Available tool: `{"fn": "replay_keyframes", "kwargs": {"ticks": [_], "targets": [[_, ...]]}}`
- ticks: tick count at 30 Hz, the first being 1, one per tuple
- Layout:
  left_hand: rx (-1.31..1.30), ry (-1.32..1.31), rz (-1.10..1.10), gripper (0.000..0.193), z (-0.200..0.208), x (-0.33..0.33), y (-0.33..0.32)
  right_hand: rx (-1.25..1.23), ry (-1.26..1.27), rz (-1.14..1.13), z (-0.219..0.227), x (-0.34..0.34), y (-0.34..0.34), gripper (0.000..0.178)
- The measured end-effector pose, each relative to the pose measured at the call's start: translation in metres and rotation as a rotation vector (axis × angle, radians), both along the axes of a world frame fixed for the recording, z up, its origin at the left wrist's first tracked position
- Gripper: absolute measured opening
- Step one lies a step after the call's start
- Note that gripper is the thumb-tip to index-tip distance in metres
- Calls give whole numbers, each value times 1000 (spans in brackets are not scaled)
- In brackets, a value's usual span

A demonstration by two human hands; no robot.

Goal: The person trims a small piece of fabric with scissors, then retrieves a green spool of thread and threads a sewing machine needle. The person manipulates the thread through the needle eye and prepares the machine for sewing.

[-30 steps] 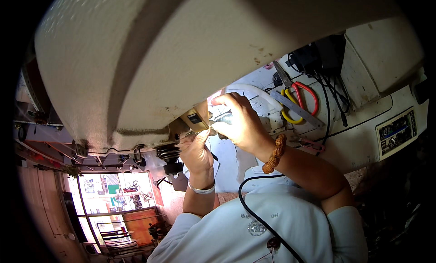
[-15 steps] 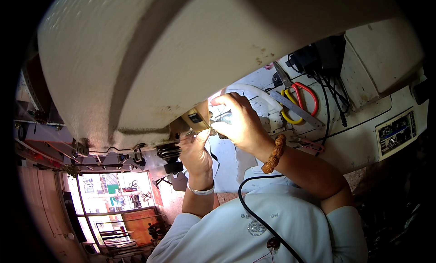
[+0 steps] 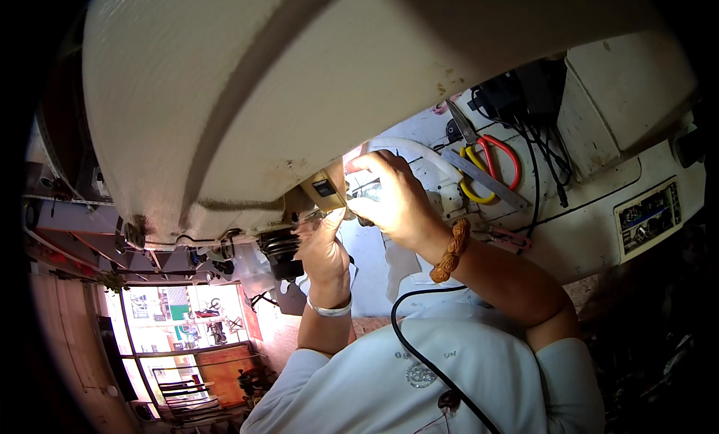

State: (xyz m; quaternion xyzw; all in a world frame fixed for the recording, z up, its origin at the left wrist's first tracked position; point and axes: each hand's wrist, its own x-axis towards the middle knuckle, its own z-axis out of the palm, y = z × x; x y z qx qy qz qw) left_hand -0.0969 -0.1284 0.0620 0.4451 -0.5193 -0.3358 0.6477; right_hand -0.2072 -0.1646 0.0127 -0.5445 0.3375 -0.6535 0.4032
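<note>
The cream head of a sewing machine (image 3: 247, 97) fills the upper part of the view. My left hand (image 3: 327, 258) reaches up under its lower end, thumb and fingers closed together beside a small cream block with a dark window (image 3: 323, 188). My right hand (image 3: 397, 202) comes in from the right with thumb and forefinger curled toward the same brightly lit spot, close to a small metal part. Whatever lies between the fingertips of either hand is too small or hidden to make out. A black ribbed part (image 3: 283, 253) sits just left of my left hand.
Scissors with red and yellow handles (image 3: 470, 146) lie on the white work surface, under a metal ruler (image 3: 487, 181). A pink-handled tool (image 3: 509, 238) is nearer me. Black cables (image 3: 550, 161) hang at right, above a control panel (image 3: 648, 218). Another black cable (image 3: 419, 351) crosses my shirt.
The whole view has shifted slightly. Both hands stay at the same spot under the machine head, with the left fingertips perhaps a little higher.
</note>
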Motion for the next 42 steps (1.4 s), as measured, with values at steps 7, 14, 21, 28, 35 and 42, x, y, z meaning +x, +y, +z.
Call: {"fn": "replay_keyframes", "kwargs": {"ticks": [7,14,21,28,35,42], "targets": [[-38,-21,22,25,-2,-2,0,-44,7,-13,1,-1,0,34],[-67,-82,66,24,-7,1,0,-31,-24,34,-1,2,-2,36],[96,-243,-49,25,-3,34,5,-37,-68,63,-8,7,-9,36],[124,-231,-142,33,10,35,-1,161,-212,280,-2,5,-4,41],[100,-328,-83,20,14,29,-3,203,-259,331,-4,4,-5,42],[17,-427,-41,17,6,34,-6,237,-326,377,-4,7,-5,42]]}}
